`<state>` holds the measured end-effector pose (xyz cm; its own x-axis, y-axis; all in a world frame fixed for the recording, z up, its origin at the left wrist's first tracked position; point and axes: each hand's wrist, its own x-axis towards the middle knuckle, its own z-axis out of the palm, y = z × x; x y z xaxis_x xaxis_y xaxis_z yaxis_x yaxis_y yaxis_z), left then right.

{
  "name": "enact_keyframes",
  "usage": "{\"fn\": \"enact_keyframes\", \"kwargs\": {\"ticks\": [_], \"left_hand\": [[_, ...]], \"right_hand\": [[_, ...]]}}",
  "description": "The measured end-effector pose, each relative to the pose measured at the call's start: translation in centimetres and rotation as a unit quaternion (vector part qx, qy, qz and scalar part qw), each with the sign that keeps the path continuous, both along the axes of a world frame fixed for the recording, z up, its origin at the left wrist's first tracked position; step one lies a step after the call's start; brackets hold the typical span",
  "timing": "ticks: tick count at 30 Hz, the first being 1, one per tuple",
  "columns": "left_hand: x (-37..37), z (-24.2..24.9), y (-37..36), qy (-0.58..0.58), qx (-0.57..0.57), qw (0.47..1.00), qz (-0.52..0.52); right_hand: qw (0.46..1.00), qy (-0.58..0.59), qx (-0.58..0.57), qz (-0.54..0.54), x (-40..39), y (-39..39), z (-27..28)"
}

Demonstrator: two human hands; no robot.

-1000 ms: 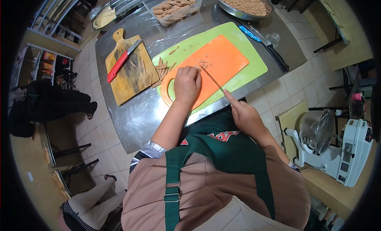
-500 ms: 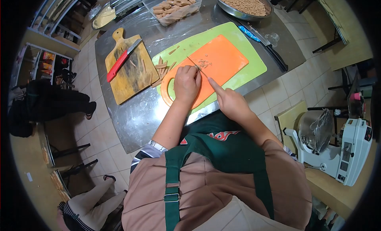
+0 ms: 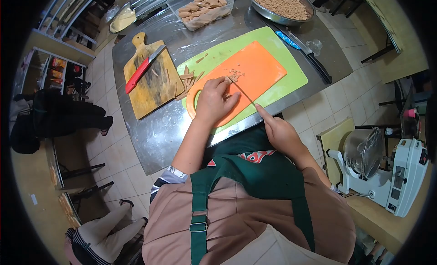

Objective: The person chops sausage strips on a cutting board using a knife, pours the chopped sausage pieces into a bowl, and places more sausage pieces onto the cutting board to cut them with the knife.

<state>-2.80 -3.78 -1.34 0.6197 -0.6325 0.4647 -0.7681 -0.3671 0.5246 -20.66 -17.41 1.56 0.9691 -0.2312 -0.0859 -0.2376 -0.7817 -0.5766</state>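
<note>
On the orange cutting board (image 3: 261,66), my left hand (image 3: 213,100) presses down with its fingers bent together. What lies under the fingertips is mostly hidden. Just beyond them is a small heap of chopped brown bits (image 3: 236,75). My right hand (image 3: 283,132) is closed round the handle of a knife (image 3: 243,92), whose thin blade slants across the board with its far end beside my left fingertips. Left of my left hand, brown food strips (image 3: 187,79) lie on the green cutting mat (image 3: 291,71) under the orange board.
A wooden board (image 3: 148,98) at the left carries a red-handled knife (image 3: 139,75). A clear tub (image 3: 205,19) of brown chunks and a metal bowl (image 3: 284,10) of diced pieces stand at the back. A black-handled knife (image 3: 318,66) and a blue-handled knife (image 3: 287,39) lie at the right.
My right hand has drawn back toward me and to the right, pulling the knife with it. My left hand stays at the bits, its thumb now more spread.
</note>
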Motion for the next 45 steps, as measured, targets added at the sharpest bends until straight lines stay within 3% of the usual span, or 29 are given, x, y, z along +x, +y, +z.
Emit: {"fn": "enact_keyframes", "kwargs": {"ticks": [8, 16, 19, 26, 28, 34, 40, 45], "left_hand": [[0.8, -0.5, 0.6, 0.016, 0.026, 0.998, -0.053], [0.6, -2.0, -0.5, -0.056, -0.024, 0.998, 0.023], [0.5, -2.1, -0.6, -0.055, -0.026, 0.998, 0.032], [0.4, -1.9, -1.0, -0.047, -0.027, 0.998, 0.045], [0.4, -1.8, -1.0, -0.039, -0.028, 0.998, 0.049], [0.3, -1.8, -1.1, -0.036, -0.043, 0.997, 0.049], [0.2, -1.6, -1.3, -0.032, -0.056, 0.996, 0.059], [0.2, -1.7, -1.3, -0.029, -0.063, 0.996, 0.063]], "right_hand": [[1.0, 0.006, 0.029, 0.004, 0.1, -0.5, 0.1], [1.0, 0.007, 0.03, -0.006, 0.4, -0.3, 0.5], [0.999, -0.032, 0.018, -0.003, 0.3, -0.3, 0.0], [0.999, -0.031, -0.008, 0.006, 0.8, 0.2, 1.4], [0.999, 0.021, -0.038, 0.02, 0.8, 0.3, 2.2], [0.998, -0.014, -0.058, 0.03, 1.2, 0.4, 1.0], [0.999, 0.027, 0.015, 0.036, 5.9, 0.5, -0.9], [0.999, 0.035, -0.003, 0.035, 4.6, 0.3, -0.7]]}}
